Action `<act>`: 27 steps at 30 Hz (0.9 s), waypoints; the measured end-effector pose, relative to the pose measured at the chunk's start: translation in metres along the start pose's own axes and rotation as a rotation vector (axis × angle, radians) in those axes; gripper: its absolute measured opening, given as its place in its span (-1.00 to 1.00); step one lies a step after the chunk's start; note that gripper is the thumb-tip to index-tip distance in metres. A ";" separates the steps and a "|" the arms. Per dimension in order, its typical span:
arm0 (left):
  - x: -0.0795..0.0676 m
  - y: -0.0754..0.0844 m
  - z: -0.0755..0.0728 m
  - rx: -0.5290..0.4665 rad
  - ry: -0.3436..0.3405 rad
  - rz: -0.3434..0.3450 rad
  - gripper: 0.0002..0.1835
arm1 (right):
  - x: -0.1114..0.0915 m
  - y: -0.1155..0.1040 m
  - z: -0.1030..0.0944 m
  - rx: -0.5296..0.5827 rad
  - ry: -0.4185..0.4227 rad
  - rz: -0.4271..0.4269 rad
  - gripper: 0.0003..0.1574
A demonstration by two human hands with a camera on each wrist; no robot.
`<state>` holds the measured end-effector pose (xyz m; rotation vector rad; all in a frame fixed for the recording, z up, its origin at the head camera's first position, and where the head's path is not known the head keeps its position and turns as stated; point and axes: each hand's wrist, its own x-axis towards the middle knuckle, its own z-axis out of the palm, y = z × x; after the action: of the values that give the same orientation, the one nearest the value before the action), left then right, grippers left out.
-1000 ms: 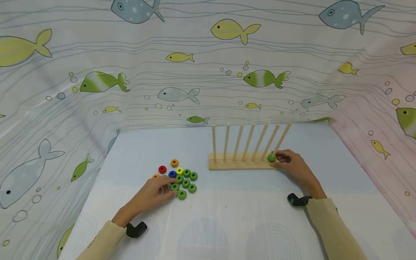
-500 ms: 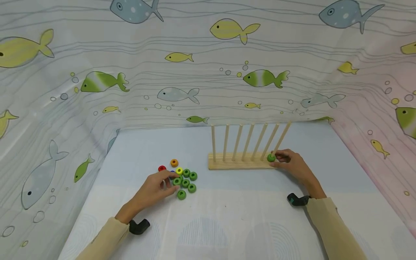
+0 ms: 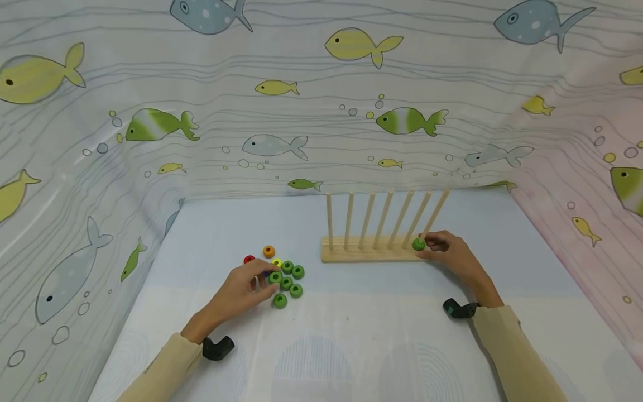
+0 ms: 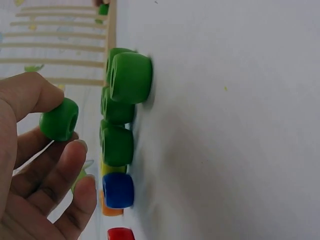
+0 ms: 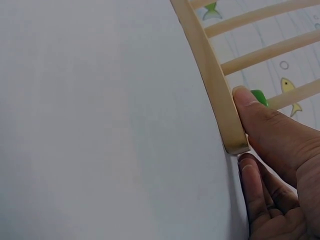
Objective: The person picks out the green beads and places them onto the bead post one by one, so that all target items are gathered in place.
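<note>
Green bead (image 4: 59,121): pinched between thumb and fingertips of the left hand (image 3: 241,287), over the edge of the loose group. Raised off the counter (image 3: 372,312) now, after lying lower, at the group's near edge, a second ago. To judge by that, picked up and free to be carried, though not yet on any peg. Around it in the head view: yellow bead (image 3: 277,261) and orange bead (image 3: 268,254) near 12 o'clock, red bead (image 3: 248,259) near 10, loose green beads (image 3: 298,273) from 1 round to 6. Blue bead (image 4: 118,191) mostly hidden behind the knuckles there, but plain in the left wrist view. No visible change at the peg rack (image 3: 366,255), lying between 2 and 3 o'clock from the group. Low on its 3 o'clock end peg (image 3: 437,212), another green bead (image 3: 419,244). Around that end, narrow and curled, the right hand (image 3: 454,255), with thumb along the front edge, probably steadying the base; impossible to tell whether also pressing that bead.
</note>
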<state>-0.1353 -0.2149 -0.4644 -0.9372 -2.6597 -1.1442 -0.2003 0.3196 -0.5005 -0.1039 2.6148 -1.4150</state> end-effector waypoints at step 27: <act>0.023 0.012 -0.006 0.031 0.065 0.072 -0.65 | -0.004 0.000 0.001 0.008 0.000 -0.020 -0.13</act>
<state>-0.1485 -0.2010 -0.4456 -0.9651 -2.5631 -1.0950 -0.1961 0.3195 -0.5003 -0.1294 2.6150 -1.4325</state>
